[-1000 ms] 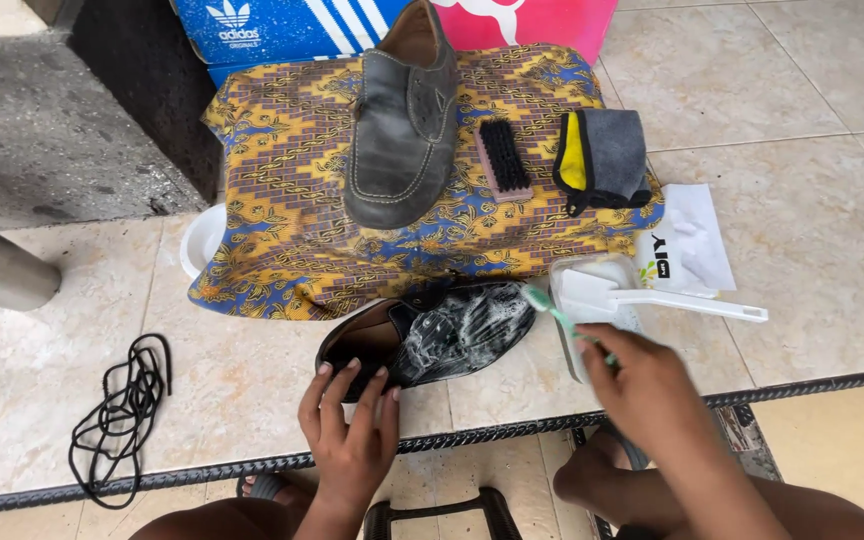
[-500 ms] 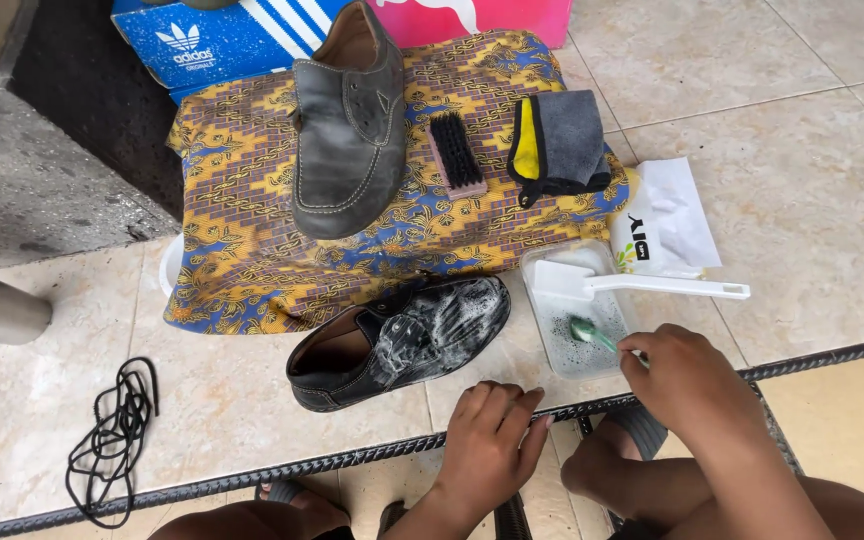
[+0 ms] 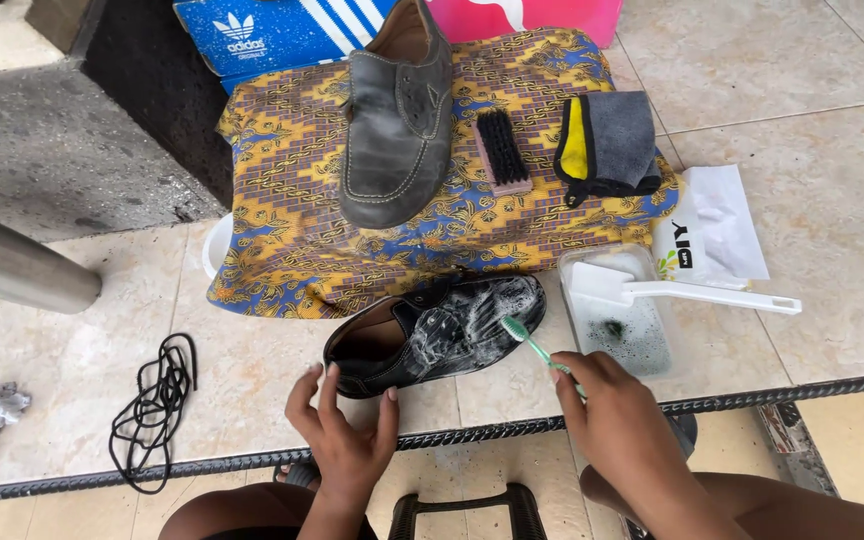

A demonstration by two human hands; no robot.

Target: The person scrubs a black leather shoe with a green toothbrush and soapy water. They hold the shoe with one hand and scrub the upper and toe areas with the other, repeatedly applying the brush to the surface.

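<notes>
Two hands: both back at the soapy black shoe [image 3: 437, 335], near centre of the tiles.
Left hand [image 3: 344, 435]: spread, returned beside the heel.
Right hand [image 3: 612, 420]: pinching green toothbrush [image 3: 532, 345], bristles now at the toe.
Right: water tray [image 3: 617, 310].
Far: patterned cloth [image 3: 292, 220], grey shoe [image 3: 397, 120].

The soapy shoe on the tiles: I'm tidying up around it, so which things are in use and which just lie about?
In use: left hand, soapy black shoe, right hand, green toothbrush, clear tub.
Lying about: grey shoe, black brush, folded cloth, laces.
</notes>
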